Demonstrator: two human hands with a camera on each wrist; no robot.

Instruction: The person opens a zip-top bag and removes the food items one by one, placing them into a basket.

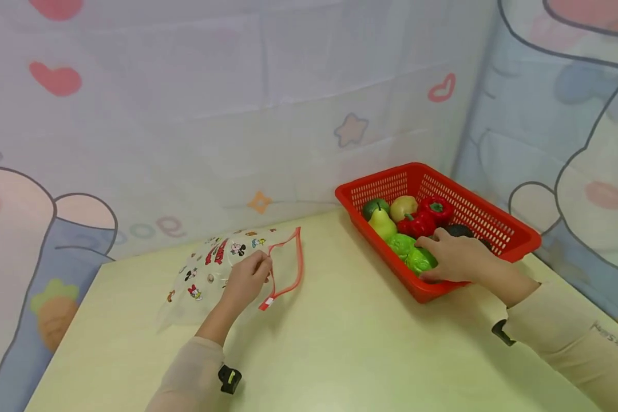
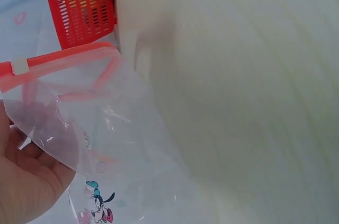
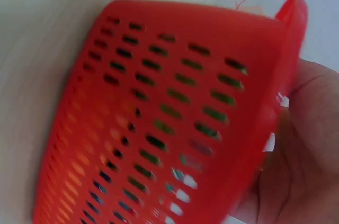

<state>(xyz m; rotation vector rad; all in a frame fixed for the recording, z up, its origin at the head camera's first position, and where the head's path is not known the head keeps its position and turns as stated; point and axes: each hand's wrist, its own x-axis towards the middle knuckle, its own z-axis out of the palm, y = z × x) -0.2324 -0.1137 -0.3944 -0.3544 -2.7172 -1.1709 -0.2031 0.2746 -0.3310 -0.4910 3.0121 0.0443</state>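
My left hand (image 1: 248, 277) pinches the edge of a clear zip bag (image 1: 206, 286) with cartoon prints. Its red-orange slider strip (image 1: 300, 257) gapes in a loop, and a white slider (image 2: 20, 66) shows in the left wrist view. My right hand (image 1: 455, 257) reaches over the near wall of a red basket (image 1: 520, 237). Thumb and fingers spread about a green toy cabbage (image 1: 420, 261), beside another green cabbage (image 1: 401, 245). In the right wrist view the basket wall hides the fingertips of the right hand (image 3: 312, 150).
Also in the basket are a pear (image 1: 383, 224), red bell peppers (image 1: 436, 209), a round yellowish fruit (image 1: 404, 207), a green fruit (image 1: 375, 207) and a dark green item (image 1: 459, 230). The basket stands at the table's back right, near a printed curtain (image 1: 298, 114).
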